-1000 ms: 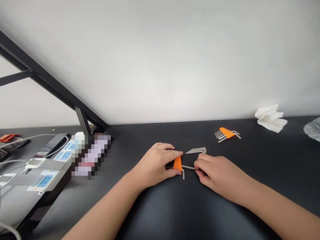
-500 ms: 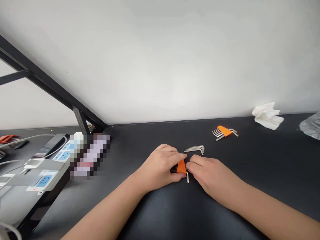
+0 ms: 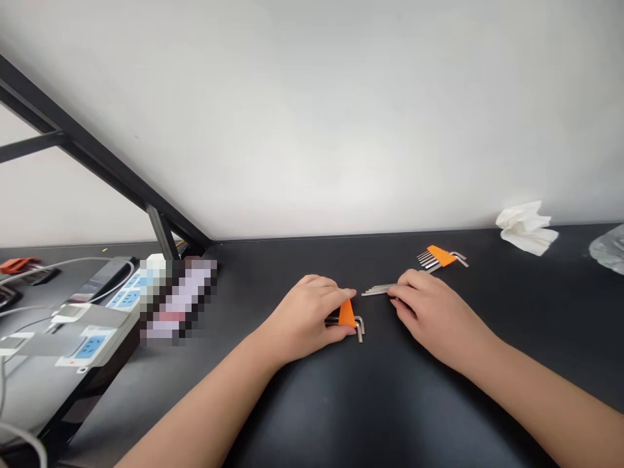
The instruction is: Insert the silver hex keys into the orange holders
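My left hand (image 3: pixel 305 320) grips an orange hex key holder (image 3: pixel 347 315) on the black table, thumb and fingers at its two ends. The short bent ends of two hex keys (image 3: pixel 361 328) stick out on the holder's right side; their long shafts run under my palm. To the right, my right hand (image 3: pixel 431 309) has its fingertips closed on the bent ends of several loose hex keys (image 3: pixel 376 290). Their long arms point left, while the fingers hide the bends. Behind my right hand lies a second orange holder (image 3: pixel 441 255) filled with hex keys.
A crumpled white tissue (image 3: pixel 529 227) and a clear plastic bag (image 3: pixel 609 250) sit at the back right by the wall. On the left are a black metal frame (image 3: pixel 163 231), white power strips (image 3: pixel 92 344) with cables, and a dark phone (image 3: pixel 104 279).
My right hand has moved from the held holder right and back to the loose hex keys. Two bent ends now show at the holder, where one showed before. My left hand keeps its grip.
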Available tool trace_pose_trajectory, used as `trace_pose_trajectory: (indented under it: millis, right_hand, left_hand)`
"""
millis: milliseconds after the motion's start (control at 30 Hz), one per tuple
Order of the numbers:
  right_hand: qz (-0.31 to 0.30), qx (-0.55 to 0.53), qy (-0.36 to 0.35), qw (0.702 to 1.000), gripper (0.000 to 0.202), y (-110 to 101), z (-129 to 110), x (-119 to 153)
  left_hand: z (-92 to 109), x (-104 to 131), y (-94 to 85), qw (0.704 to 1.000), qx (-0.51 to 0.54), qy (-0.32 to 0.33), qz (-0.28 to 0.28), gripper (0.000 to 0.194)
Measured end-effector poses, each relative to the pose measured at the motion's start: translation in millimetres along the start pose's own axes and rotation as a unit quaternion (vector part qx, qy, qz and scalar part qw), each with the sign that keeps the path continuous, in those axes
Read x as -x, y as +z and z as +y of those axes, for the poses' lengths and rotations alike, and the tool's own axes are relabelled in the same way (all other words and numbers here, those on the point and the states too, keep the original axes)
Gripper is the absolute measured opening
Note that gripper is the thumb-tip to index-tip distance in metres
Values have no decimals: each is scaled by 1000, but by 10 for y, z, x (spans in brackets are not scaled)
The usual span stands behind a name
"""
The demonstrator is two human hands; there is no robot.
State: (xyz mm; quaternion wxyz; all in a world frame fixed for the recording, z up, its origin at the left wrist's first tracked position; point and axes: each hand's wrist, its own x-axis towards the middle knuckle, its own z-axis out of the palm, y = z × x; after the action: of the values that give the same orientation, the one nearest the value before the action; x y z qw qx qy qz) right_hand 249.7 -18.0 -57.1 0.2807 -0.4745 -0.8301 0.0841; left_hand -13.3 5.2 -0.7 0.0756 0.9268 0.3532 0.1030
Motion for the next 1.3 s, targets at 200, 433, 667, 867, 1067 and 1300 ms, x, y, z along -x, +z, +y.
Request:
trace_pose_trajectory:
  millis: [200, 433, 667, 867, 1067, 1300]
  right_hand:
    - [-16, 45, -7, 999, 23, -5, 11, -9]
    - [-13, 61, -2, 998, 26, 12, 7, -20]
    - [-13, 92, 17, 996, 30, 21, 22, -7]
    - [-19, 102, 1, 995, 30, 23, -39, -13]
    - [-36, 144, 16, 989, 30, 31, -35, -22]
    - [-93, 104, 6, 990, 18, 3, -165, 11]
  left_hand:
    - [-27, 1, -35, 1000, 2, -28, -14, 50]
    - [-32, 10, -28, 999, 6, -29, -16, 46]
    - [-15, -2, -33, 999, 5, -41, -24, 45]
    - [-24, 10, -28, 999, 3, -38, -24, 46]
    - [-24, 16, -27, 999, -1, -37, -23, 46]
    - [-33, 5, 1, 999, 3, -29, -13, 48]
